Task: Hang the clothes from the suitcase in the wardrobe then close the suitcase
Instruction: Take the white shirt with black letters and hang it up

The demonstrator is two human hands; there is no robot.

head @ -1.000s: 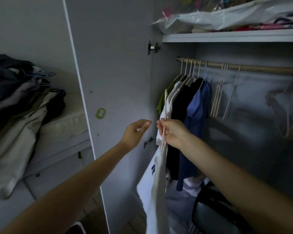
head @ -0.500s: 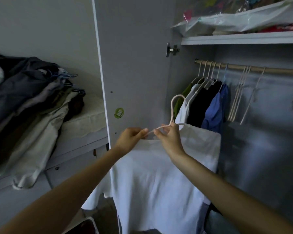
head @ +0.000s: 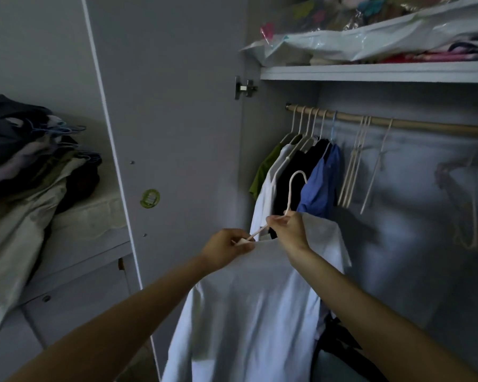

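Note:
A white shirt [head: 249, 307] hangs on a white hanger [head: 293, 188] that I hold up in front of the open wardrobe. My right hand [head: 289, 230] pinches the hanger at the base of its hook. My left hand [head: 226, 248] pinches the shirt's collar edge together with the hanger's left arm. The hook points up, below and left of the wooden rail [head: 398, 124]. On the rail's left end hang several garments: green, white, black and blue [head: 319, 183]. The suitcase is out of view.
The wardrobe door [head: 171, 133] stands open on the left. Empty white hangers [head: 353, 166] dangle mid-rail, with more at the far right. The shelf above [head: 370, 71] holds plastic-wrapped bundles. A pile of clothes [head: 25, 166] lies on a mattress at left. A dark object [head: 340, 343] sits on the wardrobe floor.
The shirt turned from edge-on to face me and spread out. My left hand, free a second ago, took hold of the collar and hanger arm. My view shifted slightly.

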